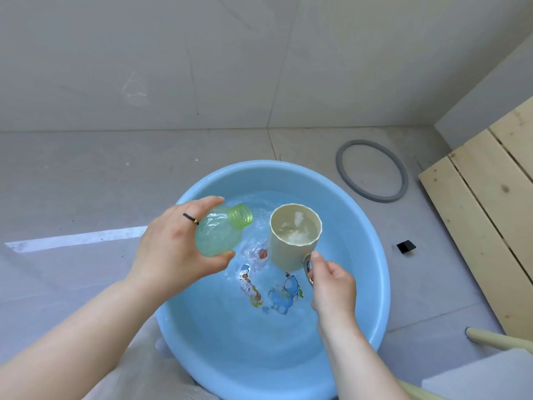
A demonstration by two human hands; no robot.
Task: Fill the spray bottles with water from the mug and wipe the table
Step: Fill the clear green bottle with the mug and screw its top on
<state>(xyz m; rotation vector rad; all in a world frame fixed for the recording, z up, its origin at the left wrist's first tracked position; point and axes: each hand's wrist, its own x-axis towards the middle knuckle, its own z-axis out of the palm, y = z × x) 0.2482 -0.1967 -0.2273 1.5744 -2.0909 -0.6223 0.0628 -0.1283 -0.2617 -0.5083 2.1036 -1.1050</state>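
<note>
A blue basin (pixel 372 241) sits on the floor (pixel 86 174) near a grey ring (pixel 340 168) and wooden slats (pixel 476 215).

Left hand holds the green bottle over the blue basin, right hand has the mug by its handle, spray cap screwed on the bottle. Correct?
One error: in the head view the green bottle has a bare threaded neck, no cap on it. The rest stands: the left hand holds it over the blue basin, and the right hand has the mug by its handle.
</note>
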